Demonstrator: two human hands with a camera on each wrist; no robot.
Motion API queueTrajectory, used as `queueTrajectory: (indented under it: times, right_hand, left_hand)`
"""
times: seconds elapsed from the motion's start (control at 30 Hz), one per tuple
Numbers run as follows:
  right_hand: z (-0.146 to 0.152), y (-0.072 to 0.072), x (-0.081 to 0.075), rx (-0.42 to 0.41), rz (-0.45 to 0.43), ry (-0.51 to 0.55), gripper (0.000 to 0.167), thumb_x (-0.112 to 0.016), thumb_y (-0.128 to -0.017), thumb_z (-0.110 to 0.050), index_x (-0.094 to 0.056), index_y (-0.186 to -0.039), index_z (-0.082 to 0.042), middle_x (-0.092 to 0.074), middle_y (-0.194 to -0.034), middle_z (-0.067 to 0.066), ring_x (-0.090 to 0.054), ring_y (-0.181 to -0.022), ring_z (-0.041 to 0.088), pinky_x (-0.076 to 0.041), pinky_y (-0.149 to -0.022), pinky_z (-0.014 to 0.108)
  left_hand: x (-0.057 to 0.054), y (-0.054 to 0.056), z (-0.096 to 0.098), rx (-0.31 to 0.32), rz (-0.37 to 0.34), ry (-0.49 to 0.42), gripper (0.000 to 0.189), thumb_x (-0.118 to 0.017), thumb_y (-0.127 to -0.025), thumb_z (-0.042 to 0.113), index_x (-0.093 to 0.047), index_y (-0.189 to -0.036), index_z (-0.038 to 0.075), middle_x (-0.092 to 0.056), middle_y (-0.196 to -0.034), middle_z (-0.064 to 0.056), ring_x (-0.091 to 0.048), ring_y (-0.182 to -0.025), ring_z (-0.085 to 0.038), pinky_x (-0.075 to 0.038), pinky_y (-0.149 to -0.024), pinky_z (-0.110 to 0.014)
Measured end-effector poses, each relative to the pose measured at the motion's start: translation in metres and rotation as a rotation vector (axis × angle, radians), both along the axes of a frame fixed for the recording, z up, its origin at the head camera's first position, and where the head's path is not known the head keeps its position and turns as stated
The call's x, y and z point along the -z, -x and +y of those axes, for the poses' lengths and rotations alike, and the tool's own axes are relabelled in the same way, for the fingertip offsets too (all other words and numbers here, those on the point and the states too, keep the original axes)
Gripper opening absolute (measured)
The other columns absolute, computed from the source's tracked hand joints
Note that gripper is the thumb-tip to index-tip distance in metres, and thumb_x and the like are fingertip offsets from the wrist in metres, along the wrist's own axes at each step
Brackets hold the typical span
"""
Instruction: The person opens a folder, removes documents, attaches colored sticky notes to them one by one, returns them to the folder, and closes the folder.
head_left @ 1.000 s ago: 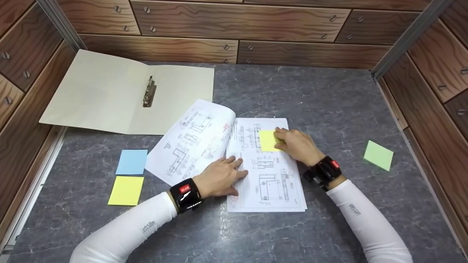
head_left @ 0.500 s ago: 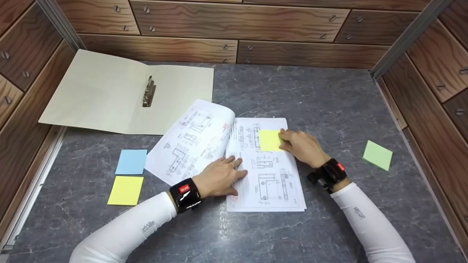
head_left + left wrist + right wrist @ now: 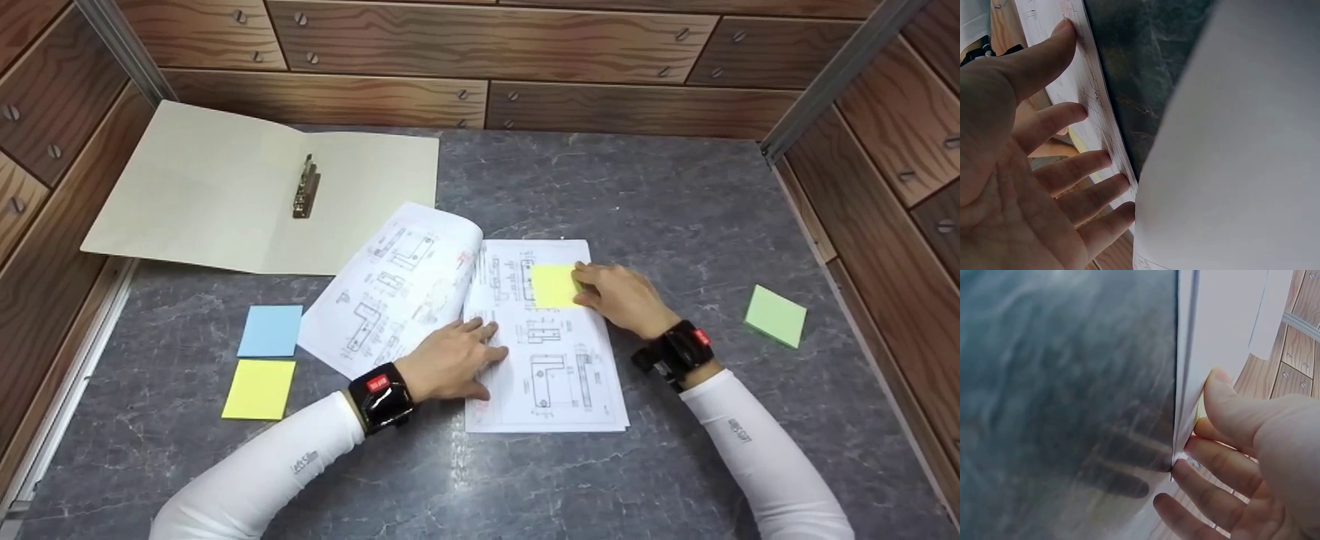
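Drawing sheets [image 3: 551,405] lie in a stack, the upper ones folded over to the left as a curled page [image 3: 375,300]. My left hand [image 3: 446,364] rests on the stack near the fold with its fingers spread; the left wrist view shows the fingertips [image 3: 1103,160] on the paper. A yellow sticky note [image 3: 553,286] lies on the upper part of the right page. At its right edge, my right hand [image 3: 626,300] touches it with thumb and forefinger, which stand apart. In the right wrist view a sliver of yellow shows between thumb [image 3: 1220,385] and forefinger.
An open cream folder [image 3: 202,187] with a metal clip [image 3: 306,191] lies at the back left. Blue [image 3: 270,330] and yellow [image 3: 259,390] sticky pads sit left of the papers. A green sticky pad [image 3: 776,316] lies far right. Wood-patterned walls surround the grey table.
My right hand has slid slightly to the right over the yellow note, baring more of it. The note and papers stay in place, and my left hand keeps its position.
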State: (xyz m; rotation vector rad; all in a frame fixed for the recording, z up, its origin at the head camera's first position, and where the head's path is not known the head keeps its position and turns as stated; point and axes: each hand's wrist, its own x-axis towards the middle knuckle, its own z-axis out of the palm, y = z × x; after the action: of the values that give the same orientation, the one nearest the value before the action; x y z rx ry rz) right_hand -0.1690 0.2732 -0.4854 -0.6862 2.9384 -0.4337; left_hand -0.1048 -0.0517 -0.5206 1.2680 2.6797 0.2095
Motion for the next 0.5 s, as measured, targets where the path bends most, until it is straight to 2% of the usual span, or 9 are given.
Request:
queueTrajectory:
  times: [0.1, 0.17, 0.23, 0.27, 0.33, 0.4, 0.5]
  right_hand:
    - [0.001, 0.0, -0.002, 0.013, -0.021, 0.023, 0.039, -0.085, -0.108, -0.013, -0.079, -0.143, 0.001, -0.066, -0.164, 0.03, -0.082, -0.125, 0.05, -0.052, -0.076, 0.039]
    - [0.002, -0.002, -0.002, 0.017, -0.014, 0.044, 0.039, -0.086, -0.106, -0.01, -0.079, -0.143, 0.002, -0.067, -0.162, 0.031, -0.083, -0.12, 0.049, -0.048, -0.073, 0.037]
    - [0.001, -0.004, -0.002, 0.024, -0.001, 0.064, 0.042, -0.088, -0.105, -0.009, -0.079, -0.144, 0.004, -0.069, -0.16, 0.031, -0.082, -0.124, 0.049, -0.06, -0.076, 0.041]
    - [0.001, -0.006, -0.002, 0.032, 0.004, 0.075, 0.043, -0.088, -0.104, -0.008, -0.079, -0.143, 0.005, -0.069, -0.16, 0.031, -0.08, -0.129, 0.051, -0.066, -0.081, 0.046]
    - [0.0, -0.01, -0.003, 0.053, 0.007, 0.105, 0.046, -0.089, -0.103, -0.007, -0.078, -0.145, 0.007, -0.068, -0.16, 0.032, -0.074, -0.141, 0.054, -0.07, -0.096, 0.057]
    - [0.0, -0.014, -0.005, 0.072, 0.003, 0.131, 0.05, -0.09, -0.102, -0.007, -0.075, -0.148, 0.009, -0.068, -0.16, 0.033, -0.069, -0.147, 0.055, -0.066, -0.113, 0.067]
    - [0.002, -0.02, -0.007, 0.077, 0.002, 0.166, 0.051, -0.09, -0.102, -0.006, -0.074, -0.148, 0.01, -0.068, -0.16, 0.033, -0.069, -0.148, 0.056, -0.062, -0.12, 0.07]
  left_hand:
    - [0.0, 0.004, -0.002, -0.004, -0.056, -0.068, 0.067, -0.097, -0.095, 0.049, -0.079, -0.15, 0.015, -0.065, -0.169, -0.028, -0.064, -0.157, -0.054, -0.054, -0.135, -0.063]
    - [0.002, 0.006, -0.005, -0.001, -0.086, -0.122, 0.062, -0.096, -0.097, 0.048, -0.081, -0.146, 0.014, -0.067, -0.167, -0.028, -0.065, -0.156, -0.053, -0.054, -0.135, -0.061]
    - [0.006, 0.008, -0.009, 0.005, -0.09, -0.159, 0.057, -0.093, -0.1, 0.048, -0.082, -0.144, 0.014, -0.069, -0.165, -0.025, -0.067, -0.156, -0.048, -0.055, -0.135, -0.058]
    - [0.007, 0.009, -0.011, 0.001, -0.093, -0.17, 0.057, -0.092, -0.101, 0.048, -0.082, -0.145, 0.014, -0.069, -0.166, -0.024, -0.067, -0.156, -0.046, -0.055, -0.135, -0.057]
    - [0.007, 0.01, -0.016, -0.019, -0.103, -0.197, 0.055, -0.089, -0.104, 0.047, -0.081, -0.146, 0.013, -0.069, -0.167, -0.024, -0.067, -0.157, -0.043, -0.055, -0.135, -0.057]
    - [-0.009, 0.008, -0.021, -0.053, -0.139, -0.23, 0.055, -0.088, -0.106, 0.042, -0.079, -0.148, 0.008, -0.067, -0.167, -0.026, -0.066, -0.157, -0.044, -0.054, -0.135, -0.06]
    - [-0.039, 0.002, -0.033, -0.124, -0.194, -0.283, 0.054, -0.086, -0.108, 0.033, -0.076, -0.15, 0.001, -0.066, -0.167, -0.032, -0.065, -0.156, -0.05, -0.054, -0.134, -0.065]
